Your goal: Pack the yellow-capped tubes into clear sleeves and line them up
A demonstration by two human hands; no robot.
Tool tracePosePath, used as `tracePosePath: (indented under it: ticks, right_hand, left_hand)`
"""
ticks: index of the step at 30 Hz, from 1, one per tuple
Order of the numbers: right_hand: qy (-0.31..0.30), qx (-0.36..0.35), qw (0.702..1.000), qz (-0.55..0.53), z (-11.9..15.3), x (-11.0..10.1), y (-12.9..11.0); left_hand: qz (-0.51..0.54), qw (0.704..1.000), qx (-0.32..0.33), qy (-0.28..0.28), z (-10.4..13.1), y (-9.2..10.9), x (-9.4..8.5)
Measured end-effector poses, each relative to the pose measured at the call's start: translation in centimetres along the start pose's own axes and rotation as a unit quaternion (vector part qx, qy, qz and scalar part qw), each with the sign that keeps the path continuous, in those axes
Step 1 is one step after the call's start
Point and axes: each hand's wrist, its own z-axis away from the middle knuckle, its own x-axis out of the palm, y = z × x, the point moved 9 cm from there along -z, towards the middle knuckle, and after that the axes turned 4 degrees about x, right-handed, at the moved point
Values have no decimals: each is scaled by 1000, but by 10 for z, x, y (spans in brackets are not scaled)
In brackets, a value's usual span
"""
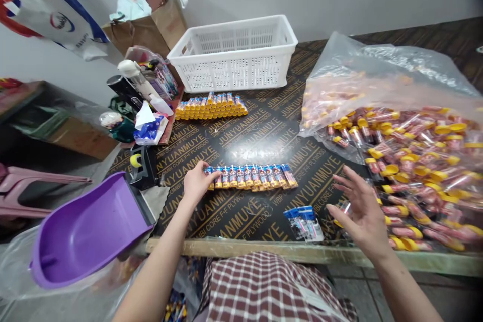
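Note:
A row of small blue-labelled tubes with yellow bottoms (256, 177) lies side by side across the dark plywood table (241, 216). At its left end my left hand (198, 181) has thumb and forefinger closed around the end tube. My right hand (358, 211) hovers over the table to the right, fingers spread, holding nothing. Just beneath its fingers is a clear tube with a yellow cap (341, 214), partly hidden. Between the row and my right hand lie several flat blue-and-clear labels (305, 223), close to the table's front edge.
A large clear plastic bag (339, 75) spills many pink-filled, yellow-capped tubes (415, 166) on the right. Behind the row stand stacked finished-looking tubes (211, 106) and a white basket (234, 63). At left are a tape dispenser (142, 167) and a purple dustpan (88, 231).

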Motion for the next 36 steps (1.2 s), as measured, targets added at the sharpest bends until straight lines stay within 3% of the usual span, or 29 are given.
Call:
tracePosePath:
  ticks: [4,8,10,13,14,17,20,25,31,36]
  right_hand:
    - [27,-5,999,45,1,-17,-1]
    - [88,-7,985,151,0,-43,3]
    - [93,6,967,235,-2,-49,9]
    - [37,60,920,385,-4,-44,28]
    - [5,84,899,431,-3,-40,36]
    - [-82,137,836,525,9,-29,56]
    - [-118,147,813,551,22,-21,64]
    - [-119,153,832,520,29,-17,69]
    - [-17,128,935,331,20,-24,50]
    - [19,119,972,201,18,-18,36]
  left_hand:
    - [-46,998,30,31,7,13,-10]
    - [53,987,85,125,33,54,-21]
    - [139,974,154,85,53,92,0]
    - [184,941,253,-132,92,157,70]
    - [157,937,258,-173,102,169,90]
    - [71,941,247,-221,116,182,126]
    - [55,946,230,-223,115,178,134]
    - [109,949,213,-206,111,172,127]
    - [229,933,166,-222,111,166,127]
    - [284,921,138,-229,110,160,131]
